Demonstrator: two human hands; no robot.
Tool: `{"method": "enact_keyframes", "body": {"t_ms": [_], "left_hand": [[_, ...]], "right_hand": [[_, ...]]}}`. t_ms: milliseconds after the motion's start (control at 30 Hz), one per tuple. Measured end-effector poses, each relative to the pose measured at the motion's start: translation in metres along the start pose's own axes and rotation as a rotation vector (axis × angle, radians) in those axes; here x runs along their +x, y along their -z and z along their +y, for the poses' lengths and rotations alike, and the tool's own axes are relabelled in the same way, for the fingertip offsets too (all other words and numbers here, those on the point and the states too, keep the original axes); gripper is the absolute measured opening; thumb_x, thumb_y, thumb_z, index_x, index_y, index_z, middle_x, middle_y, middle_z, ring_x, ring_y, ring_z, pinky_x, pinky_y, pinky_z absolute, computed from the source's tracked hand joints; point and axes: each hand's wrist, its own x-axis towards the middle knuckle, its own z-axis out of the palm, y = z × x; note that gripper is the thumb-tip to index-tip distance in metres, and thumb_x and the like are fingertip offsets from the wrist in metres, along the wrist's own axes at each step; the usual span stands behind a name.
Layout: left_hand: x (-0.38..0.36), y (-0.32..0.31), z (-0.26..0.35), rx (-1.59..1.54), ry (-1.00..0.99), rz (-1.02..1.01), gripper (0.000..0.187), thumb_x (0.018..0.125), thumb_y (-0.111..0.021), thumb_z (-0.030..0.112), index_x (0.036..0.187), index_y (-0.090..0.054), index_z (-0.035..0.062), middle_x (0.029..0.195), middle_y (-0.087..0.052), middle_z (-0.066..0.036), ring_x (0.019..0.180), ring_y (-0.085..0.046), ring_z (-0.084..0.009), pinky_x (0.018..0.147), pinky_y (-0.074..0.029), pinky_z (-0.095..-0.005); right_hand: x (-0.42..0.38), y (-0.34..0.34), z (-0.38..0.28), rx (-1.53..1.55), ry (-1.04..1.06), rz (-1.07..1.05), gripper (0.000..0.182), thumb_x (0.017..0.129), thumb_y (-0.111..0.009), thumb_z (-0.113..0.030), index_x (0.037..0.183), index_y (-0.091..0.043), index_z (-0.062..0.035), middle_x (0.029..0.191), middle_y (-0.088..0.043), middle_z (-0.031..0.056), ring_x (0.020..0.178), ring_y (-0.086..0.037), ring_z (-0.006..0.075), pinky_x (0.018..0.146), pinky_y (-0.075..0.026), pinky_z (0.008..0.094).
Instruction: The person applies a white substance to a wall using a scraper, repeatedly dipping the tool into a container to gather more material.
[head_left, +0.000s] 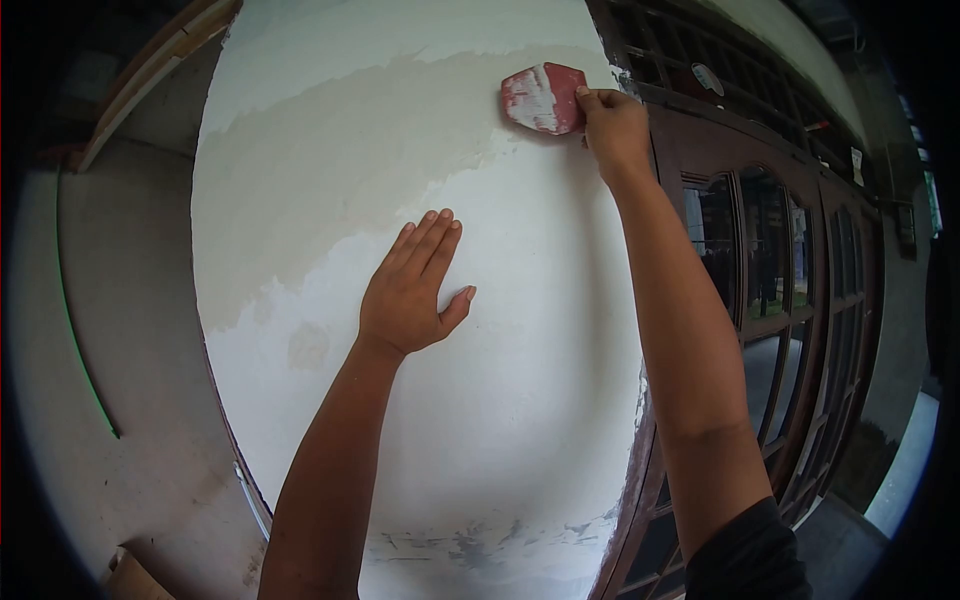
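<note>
The right hand (612, 125) is raised high against a white plastered wall panel (500, 400), its fingers closed on one edge of a red scraper (543, 97). The scraper's flat blade lies against the wall near the panel's upper right edge and is smeared with pale plaster. It sits just where a greyer, damp-looking band of plaster (330, 170) crosses the panel above the whiter area below.

The left hand (410, 290) holds nothing: it is spread flat, palm on the wall, fingers together pointing up and thumb out to the side, well below and to the left of the scraper.

Just right of the panel runs a dark wooden door frame with glass panes (770, 280). To the left is a bare grey wall (130, 330) with a thin green line (80, 350) down it
</note>
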Motion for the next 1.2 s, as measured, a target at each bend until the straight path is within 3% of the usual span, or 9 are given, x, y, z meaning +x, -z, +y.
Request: {"method": "enact_keyframes", "body": {"t_ms": [200, 467, 533, 567, 633, 667, 767, 900, 1200], "left_hand": [[0.000, 0.002, -0.001, -0.001, -0.002, -0.012, 0.066, 0.087, -0.068, 0.023, 0.145, -0.048, -0.0023, 0.152, -0.047, -0.018, 0.144, -0.042, -0.0337, 0.120, -0.033, -0.0467], [-0.001, 0.001, 0.001, -0.004, 0.015, -0.021, 0.068, 0.086, -0.067, 0.021, 0.146, -0.046, -0.0012, 0.152, -0.046, -0.018, 0.143, -0.042, -0.0343, 0.120, -0.033, -0.0472], [0.000, 0.001, 0.000, -0.005, 0.012, -0.021, 0.069, 0.085, -0.067, 0.021, 0.147, -0.046, -0.0011, 0.153, -0.046, -0.018, 0.143, -0.042, -0.0345, 0.120, -0.033, -0.0474], [0.000, 0.001, 0.000, -0.007, 0.014, -0.024, 0.069, 0.085, -0.067, 0.021, 0.147, -0.045, -0.0010, 0.153, -0.046, -0.018, 0.143, -0.042, -0.0347, 0.120, -0.032, -0.0476], [0.001, 0.002, 0.001, -0.008, 0.015, -0.028, 0.069, 0.085, -0.067, 0.021, 0.147, -0.045, -0.0009, 0.153, -0.045, -0.018, 0.144, -0.041, -0.0349, 0.120, -0.032, -0.0476], [0.001, 0.003, 0.002, -0.009, 0.016, -0.032, 0.070, 0.085, -0.067, 0.021, 0.147, -0.045, -0.0008, 0.154, -0.045, -0.018, 0.144, -0.041, -0.0350, 0.120, -0.032, -0.0477], [0.001, 0.004, 0.004, -0.009, 0.036, -0.045, 0.069, 0.086, -0.067, 0.021, 0.148, -0.044, -0.0007, 0.154, -0.044, -0.018, 0.144, -0.041, -0.0349, 0.120, -0.032, -0.0476], [0.002, 0.002, 0.010, 0.003, 0.063, -0.035, 0.067, 0.088, -0.065, 0.022, 0.147, -0.044, -0.0006, 0.154, -0.044, -0.019, 0.144, -0.041, -0.0346, 0.120, -0.032, -0.0475], [0.002, 0.002, 0.010, -0.005, 0.081, -0.020, 0.065, 0.089, -0.065, 0.022, 0.147, -0.045, -0.0009, 0.153, -0.046, -0.018, 0.143, -0.042, -0.0346, 0.120, -0.032, -0.0471]], "right_hand": [[-0.002, -0.001, 0.003, -0.359, 0.174, 0.075, 0.029, 0.092, -0.072, -0.030, 0.093, -0.075, -0.0008, 0.082, -0.074, 0.0165, 0.079, -0.073, 0.0290, 0.076, -0.055, 0.0395], [0.011, 0.025, 0.025, -0.073, -0.046, 0.085, 0.031, 0.092, -0.072, -0.031, 0.092, -0.075, -0.0001, 0.082, -0.074, 0.0151, 0.077, -0.072, 0.0274, 0.074, -0.055, 0.0390], [0.001, 0.013, 0.017, 0.059, 0.017, 0.038, 0.026, 0.095, -0.071, -0.023, 0.090, -0.072, 0.0019, 0.068, -0.065, 0.0068, 0.049, -0.055, 0.0113, 0.048, -0.043, 0.0288], [0.000, 0.009, 0.016, 0.061, 0.017, 0.039, 0.026, 0.095, -0.071, -0.023, 0.090, -0.072, 0.0019, 0.068, -0.065, 0.0068, 0.049, -0.055, 0.0113, 0.048, -0.043, 0.0288], [-0.003, 0.004, 0.015, -0.128, 0.072, 0.020, 0.030, 0.096, -0.071, -0.027, 0.091, -0.072, 0.0021, 0.069, -0.067, 0.0080, 0.049, -0.056, 0.0121, 0.051, -0.045, 0.0304], [-0.004, 0.007, 0.015, -0.247, 0.061, 0.054, 0.030, 0.093, -0.071, -0.029, 0.093, -0.074, 0.0010, 0.083, -0.074, 0.0160, 0.076, -0.072, 0.0282, 0.074, -0.055, 0.0377], [-0.002, 0.021, 0.010, -0.191, 0.002, 0.164, 0.029, 0.092, -0.071, -0.029, 0.093, -0.075, 0.0005, 0.083, -0.075, 0.0160, 0.077, -0.073, 0.0284, 0.075, -0.055, 0.0383], [0.008, 0.005, 0.009, -0.005, -0.016, 0.076, 0.029, 0.092, -0.071, -0.028, 0.094, -0.074, 0.0014, 0.085, -0.075, 0.0164, 0.078, -0.073, 0.0281, 0.076, -0.055, 0.0383], [0.002, -0.017, -0.015, -0.256, 0.003, 0.039, 0.029, 0.091, -0.073, -0.028, 0.094, -0.074, 0.0012, 0.086, -0.075, 0.0179, 0.080, -0.073, 0.0301, 0.077, -0.056, 0.0397]]}}
